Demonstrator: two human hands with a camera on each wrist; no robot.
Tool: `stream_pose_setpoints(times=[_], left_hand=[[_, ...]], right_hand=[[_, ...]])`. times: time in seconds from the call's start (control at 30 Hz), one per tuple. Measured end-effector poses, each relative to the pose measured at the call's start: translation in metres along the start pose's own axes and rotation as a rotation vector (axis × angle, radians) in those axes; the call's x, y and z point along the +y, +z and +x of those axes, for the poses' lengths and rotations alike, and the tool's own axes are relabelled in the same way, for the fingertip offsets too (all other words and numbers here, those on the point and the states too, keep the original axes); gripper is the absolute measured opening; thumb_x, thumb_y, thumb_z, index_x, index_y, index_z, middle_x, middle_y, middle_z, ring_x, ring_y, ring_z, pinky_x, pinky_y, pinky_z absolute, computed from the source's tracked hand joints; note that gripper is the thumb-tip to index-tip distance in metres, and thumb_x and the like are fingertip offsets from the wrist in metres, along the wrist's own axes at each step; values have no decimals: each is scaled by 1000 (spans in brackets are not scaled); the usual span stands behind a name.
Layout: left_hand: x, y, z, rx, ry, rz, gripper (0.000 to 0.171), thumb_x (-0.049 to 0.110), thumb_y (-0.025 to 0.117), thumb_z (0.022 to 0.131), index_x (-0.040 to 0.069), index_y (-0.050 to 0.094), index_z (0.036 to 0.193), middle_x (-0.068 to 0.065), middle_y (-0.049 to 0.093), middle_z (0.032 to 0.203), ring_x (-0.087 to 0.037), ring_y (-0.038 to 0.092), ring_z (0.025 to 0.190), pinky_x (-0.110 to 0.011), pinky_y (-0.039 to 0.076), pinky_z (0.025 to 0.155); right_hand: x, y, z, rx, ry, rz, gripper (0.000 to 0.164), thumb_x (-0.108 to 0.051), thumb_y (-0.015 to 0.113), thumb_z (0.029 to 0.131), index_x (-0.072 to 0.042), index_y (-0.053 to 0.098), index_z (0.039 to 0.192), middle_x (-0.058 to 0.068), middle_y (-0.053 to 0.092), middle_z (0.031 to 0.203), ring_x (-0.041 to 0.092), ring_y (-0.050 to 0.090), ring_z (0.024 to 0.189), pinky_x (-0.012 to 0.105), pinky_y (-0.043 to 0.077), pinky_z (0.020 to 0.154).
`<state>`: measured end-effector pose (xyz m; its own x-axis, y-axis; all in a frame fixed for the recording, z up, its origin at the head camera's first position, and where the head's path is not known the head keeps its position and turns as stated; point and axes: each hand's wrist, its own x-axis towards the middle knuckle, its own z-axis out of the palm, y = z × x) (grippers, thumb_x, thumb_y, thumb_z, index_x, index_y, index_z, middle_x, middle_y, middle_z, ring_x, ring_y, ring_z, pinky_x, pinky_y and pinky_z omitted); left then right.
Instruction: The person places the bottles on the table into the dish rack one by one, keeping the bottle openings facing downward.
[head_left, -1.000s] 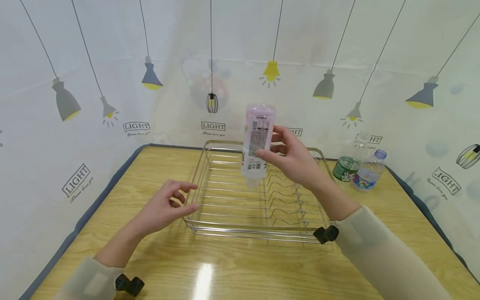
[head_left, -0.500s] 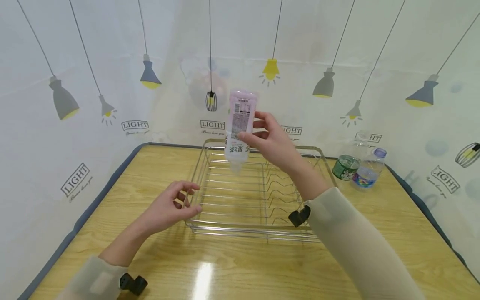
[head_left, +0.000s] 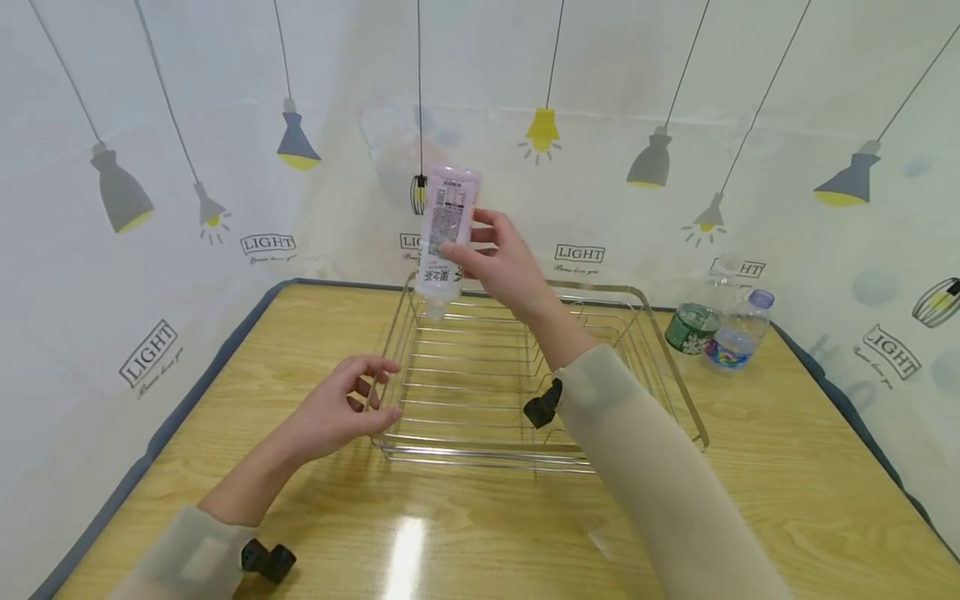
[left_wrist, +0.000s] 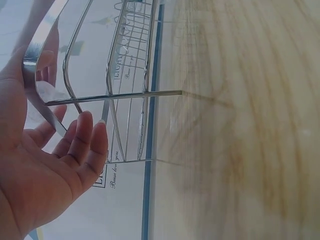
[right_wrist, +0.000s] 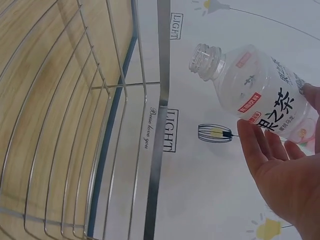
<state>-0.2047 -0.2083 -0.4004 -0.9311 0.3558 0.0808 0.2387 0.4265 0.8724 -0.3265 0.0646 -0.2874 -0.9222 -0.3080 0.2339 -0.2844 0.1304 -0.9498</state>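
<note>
My right hand pinches a clear plastic drink bottle with a pinkish label, raised above the back left of a wire dish rack. Upside down and slightly tilted, the bottle points its neck downward. Its threaded mouth shows no cap in the right wrist view, where the fingers lie against the label. My left hand stays at the rack's left side, fingers loosely bent and thumb apart from them. The left wrist view shows these fingers close to the rack wires; firm contact is unclear.
Two bottles stand at the table's back right: one with a green label, one with a purple cap. A lamp-patterned curtain rises behind the wooden table. Wavy wire dividers fill the rack's right half, partly hidden by my right arm.
My right hand has carried the upturned bottle leftward and up, from over the rack's middle to over its back left. The left hand has hardly moved.
</note>
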Motion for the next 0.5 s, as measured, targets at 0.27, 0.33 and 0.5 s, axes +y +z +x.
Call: stream_pose_setpoints(times=[0.27,0.33,0.5], left_hand=[[1,0,-1,1,-1,-12,59,19,85,95,11,57,146,-21,52,134,-28,55,102,-29,54,79],[0,1,-1,0,-2,-11,59,19,85,95,11,57,147,-21,52,134,-28,55,102,-29,55,79],[0,1,1,-1,-3,-11,61,19,85,95,10,56,148,-21,51,135,-28,55,103,-29,55,78]], right_hand=[[15,12,18,33,51,11,79,-30,80,102,-14,38,166,11,60,148,29,64,131,48,60,107],[18,14,21,40,67,16,78,-30,80,102,-14,39,166,11,61,148,28,64,130,49,60,108],[28,18,28,58,85,25,77,-31,80,102,-15,40,165,11,61,145,28,64,128,51,59,109]])
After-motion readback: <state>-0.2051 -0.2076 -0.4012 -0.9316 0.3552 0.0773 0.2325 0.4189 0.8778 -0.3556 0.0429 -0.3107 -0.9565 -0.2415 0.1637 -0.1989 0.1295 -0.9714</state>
